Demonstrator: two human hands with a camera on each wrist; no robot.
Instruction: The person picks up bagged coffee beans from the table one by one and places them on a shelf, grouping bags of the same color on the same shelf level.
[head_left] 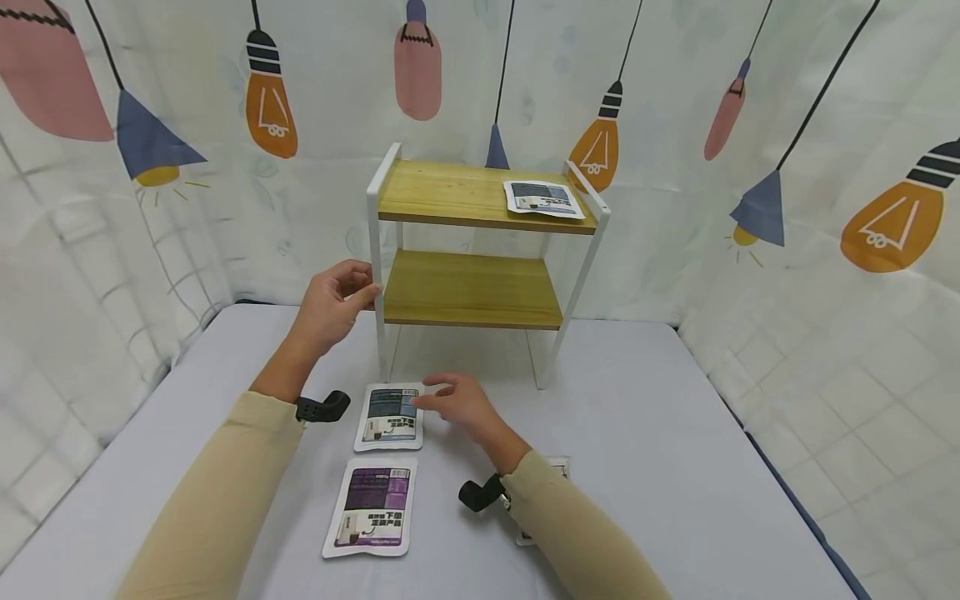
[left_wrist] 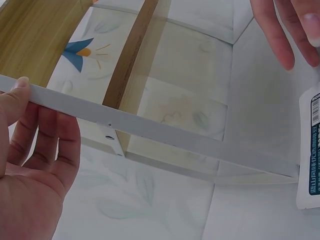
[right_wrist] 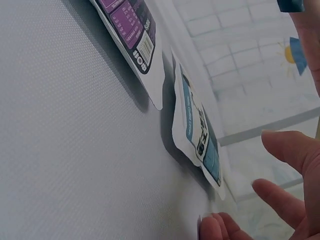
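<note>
A two-tier shelf [head_left: 472, 292] with wooden boards and a white frame stands at the back of the table. My left hand [head_left: 333, 300] grips the left upright of that frame between thumb and fingers, seen close in the left wrist view on the white bar [left_wrist: 165, 132]. Just in front of the shelf lies a white pouch with a blue label [head_left: 392, 417]. My right hand [head_left: 461, 404] hovers at its right edge, fingers apart and holding nothing; contact with the pouch cannot be made out. Nearer lies a pouch with a purple label [head_left: 372, 507].
On the top board, at the right, rests another pouch [head_left: 543, 199]. A further pouch [head_left: 559, 467] is mostly hidden under my right forearm. White cloth [head_left: 660, 467] covers the table, and printed curtains [head_left: 330, 200] hang close behind and beside it.
</note>
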